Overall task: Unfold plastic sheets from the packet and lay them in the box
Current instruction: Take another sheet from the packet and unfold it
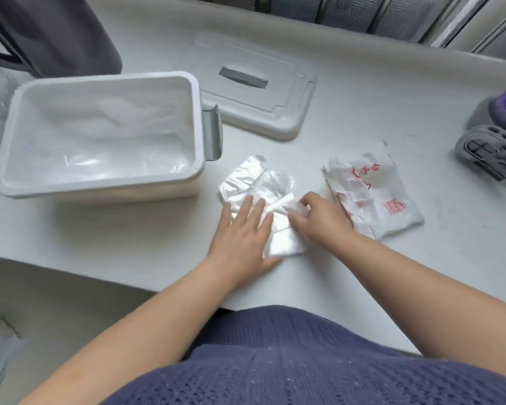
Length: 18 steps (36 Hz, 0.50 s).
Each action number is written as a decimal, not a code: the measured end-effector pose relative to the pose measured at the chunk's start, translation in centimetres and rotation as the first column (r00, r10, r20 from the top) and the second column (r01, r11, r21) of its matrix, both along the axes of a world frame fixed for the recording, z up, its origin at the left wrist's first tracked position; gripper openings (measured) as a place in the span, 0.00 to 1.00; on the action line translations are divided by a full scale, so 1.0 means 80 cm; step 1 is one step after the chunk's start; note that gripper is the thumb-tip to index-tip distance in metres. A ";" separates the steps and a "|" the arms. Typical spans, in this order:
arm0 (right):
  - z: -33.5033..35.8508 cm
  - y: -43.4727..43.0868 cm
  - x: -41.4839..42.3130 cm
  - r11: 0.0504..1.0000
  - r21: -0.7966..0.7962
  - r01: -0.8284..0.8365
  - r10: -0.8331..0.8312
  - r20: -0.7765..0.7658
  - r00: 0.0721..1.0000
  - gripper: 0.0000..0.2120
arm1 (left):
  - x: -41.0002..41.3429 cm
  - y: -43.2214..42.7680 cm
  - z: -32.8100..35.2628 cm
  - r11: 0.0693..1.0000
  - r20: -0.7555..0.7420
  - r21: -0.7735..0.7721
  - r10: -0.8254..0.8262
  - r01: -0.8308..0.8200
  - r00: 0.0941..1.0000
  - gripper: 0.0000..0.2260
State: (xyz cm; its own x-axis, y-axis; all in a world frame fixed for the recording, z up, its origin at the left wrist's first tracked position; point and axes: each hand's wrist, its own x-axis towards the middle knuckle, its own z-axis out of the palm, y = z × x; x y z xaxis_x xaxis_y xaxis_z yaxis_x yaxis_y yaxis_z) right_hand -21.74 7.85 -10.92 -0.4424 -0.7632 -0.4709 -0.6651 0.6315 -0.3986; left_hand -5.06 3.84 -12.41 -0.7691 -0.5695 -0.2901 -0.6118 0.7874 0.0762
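Note:
A partly folded clear plastic sheet [257, 182] lies on the white table in front of me. My left hand [243, 235] lies flat on its near part, fingers straight. My right hand [319, 217] has its fingers curled and pinches the sheet's right edge. The torn white packet [374, 194] with red print lies just right of my right hand. The white box [100, 135] stands at the left, open, with crumpled clear plastic sheets inside.
The box's white lid [257, 92] with a grey slot lies behind the sheet. A grey and purple device [497, 135] sits at the right edge. A dark container [50, 30] stands at the back left. The table's front edge runs close to my body.

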 end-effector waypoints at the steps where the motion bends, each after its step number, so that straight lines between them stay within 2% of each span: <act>1: 0.000 0.003 -0.002 1.000 0.009 0.018 -0.018 0.018 1.000 0.15 | 0.000 -0.004 -0.004 0.993 -0.049 -0.103 -0.056 0.050 0.997 0.23; 2: 0.000 0.004 -0.003 0.999 0.018 0.035 -0.036 0.030 0.999 0.14 | 0.000 -0.009 -0.005 0.975 -0.075 -0.207 -0.103 0.086 0.992 0.14; 4: 0.002 0.009 -0.007 0.997 0.024 0.069 -0.070 0.047 0.996 0.13 | 0.000 -0.015 0.004 0.945 -0.092 -0.307 -0.145 0.110 0.985 0.04; 6: 0.004 0.012 -0.008 0.996 0.017 0.082 -0.084 0.089 0.993 0.14 | 0.003 -0.016 0.017 0.949 -0.152 -0.302 -0.136 0.085 0.979 0.10; 9: 0.009 0.012 -0.005 0.999 -0.004 0.047 -0.046 0.152 0.987 0.14 | 0.001 -0.012 0.022 0.970 -0.132 -0.244 -0.058 0.025 0.989 0.04; 11: 0.013 0.013 -0.001 0.999 -0.031 0.029 -0.023 0.180 0.983 0.13 | -0.001 -0.008 0.027 0.989 -0.084 -0.133 0.058 -0.069 0.995 0.11; 13: 0.018 0.014 0.002 0.996 -0.080 0.042 -0.023 0.225 0.974 0.12 | -0.001 -0.009 0.025 0.973 -0.106 0.052 0.229 -0.224 0.968 0.05; 14: 0.019 0.013 0.003 0.993 -0.109 0.051 -0.023 0.243 0.970 0.12 | -0.001 -0.011 0.032 0.937 -0.077 0.144 0.333 -0.320 0.940 0.06; 16: 0.023 0.012 0.006 0.983 -0.172 0.070 -0.023 0.262 0.965 0.10 | 0.000 -0.014 0.035 0.834 -0.138 0.270 0.528 -0.481 0.838 0.06; 18: 0.029 0.009 0.009 0.964 -0.238 0.123 -0.047 0.301 0.953 0.09 | 0.001 -0.020 0.040 0.745 -0.221 0.369 0.651 -0.555 0.726 0.06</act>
